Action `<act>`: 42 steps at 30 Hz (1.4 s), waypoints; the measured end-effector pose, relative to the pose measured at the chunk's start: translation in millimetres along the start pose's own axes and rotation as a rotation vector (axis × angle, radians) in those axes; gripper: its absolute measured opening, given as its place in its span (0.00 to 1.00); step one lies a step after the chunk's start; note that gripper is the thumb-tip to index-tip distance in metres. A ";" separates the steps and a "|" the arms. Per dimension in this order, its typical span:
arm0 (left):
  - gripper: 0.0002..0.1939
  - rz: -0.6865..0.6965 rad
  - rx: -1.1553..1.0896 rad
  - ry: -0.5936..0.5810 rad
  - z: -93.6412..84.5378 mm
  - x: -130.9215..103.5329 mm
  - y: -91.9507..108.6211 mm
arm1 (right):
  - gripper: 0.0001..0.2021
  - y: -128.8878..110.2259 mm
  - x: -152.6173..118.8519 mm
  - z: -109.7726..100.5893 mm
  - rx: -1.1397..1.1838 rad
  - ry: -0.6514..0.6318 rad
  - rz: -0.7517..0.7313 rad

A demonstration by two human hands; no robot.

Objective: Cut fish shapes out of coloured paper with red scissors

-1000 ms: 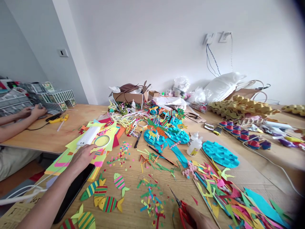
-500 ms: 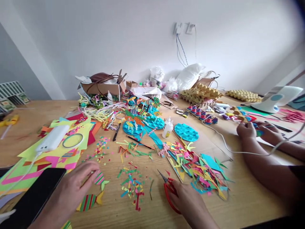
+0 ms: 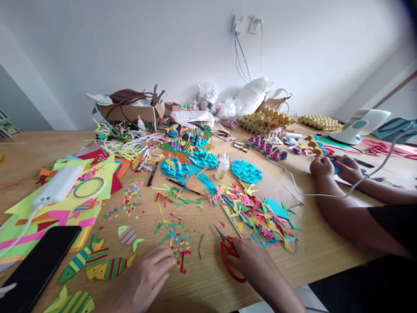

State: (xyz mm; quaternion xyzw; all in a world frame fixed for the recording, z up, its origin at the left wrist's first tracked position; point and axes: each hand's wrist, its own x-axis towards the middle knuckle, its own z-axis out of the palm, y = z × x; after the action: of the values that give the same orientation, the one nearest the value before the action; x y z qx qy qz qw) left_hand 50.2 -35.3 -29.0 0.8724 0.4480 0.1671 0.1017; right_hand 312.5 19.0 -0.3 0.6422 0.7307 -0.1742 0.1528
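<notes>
My right hand (image 3: 250, 258) is wrapped round the red handles of a pair of scissors (image 3: 232, 269) resting low over the table, their pointed blades slightly apart and aimed away from me. Beside the small paper scraps (image 3: 182, 243), my left hand (image 3: 148, 274) hovers with its fingers bent and its thumb apart; nothing shows in it. Left of that hand lie striped paper fish: a pink and green one (image 3: 127, 235), a red and green one (image 3: 114, 268), a teal and yellow one (image 3: 78, 262) and a green and yellow one (image 3: 78, 301).
A black phone (image 3: 42, 269) and a white power bank (image 3: 58, 184) lie left by coloured paper. Glue bottle (image 3: 223, 167), blue egg-carton piece (image 3: 246, 171) and paper strips (image 3: 260, 213) are ahead. At right, another person's hands (image 3: 322, 168) work near a white cable (image 3: 293, 178).
My left hand has moved right, from over the fish to the small scraps, uncovering more fish. The scissors stay in my right hand. The view has shifted slightly.
</notes>
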 end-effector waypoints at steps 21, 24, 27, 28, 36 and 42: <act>0.10 -0.122 0.077 0.444 -9.9 1.9 -22.3 | 0.10 0.8 -8.4 -5.0 0.045 0.088 0.017; 0.12 -0.314 0.082 0.463 -29.3 -8.2 -31.3 | 0.09 -2.2 -7.8 -3.9 0.067 0.119 0.005; 0.14 -0.414 0.054 0.411 -37.2 -16.8 -38.1 | 0.10 -5.4 -5.6 -2.3 0.074 0.089 -0.020; 0.14 -0.424 0.052 0.407 -36.7 -18.1 -39.0 | 0.10 -6.2 -4.6 -2.0 0.074 0.069 -0.025; 0.14 -0.351 0.127 0.210 -9.9 -14.5 -30.7 | 0.11 1.0 4.9 8.0 0.028 -0.076 -0.008; 0.24 -0.378 0.137 0.001 -4.7 -14.3 -22.7 | 0.07 3.3 9.1 11.8 0.021 -0.072 -0.048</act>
State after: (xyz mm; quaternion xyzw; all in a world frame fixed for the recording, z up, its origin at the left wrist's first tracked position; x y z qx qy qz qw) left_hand 23.7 -33.7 -35.0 0.7776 0.6141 0.1144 0.0715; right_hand 314.7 22.1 -15.2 0.6192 0.7383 -0.2082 0.1680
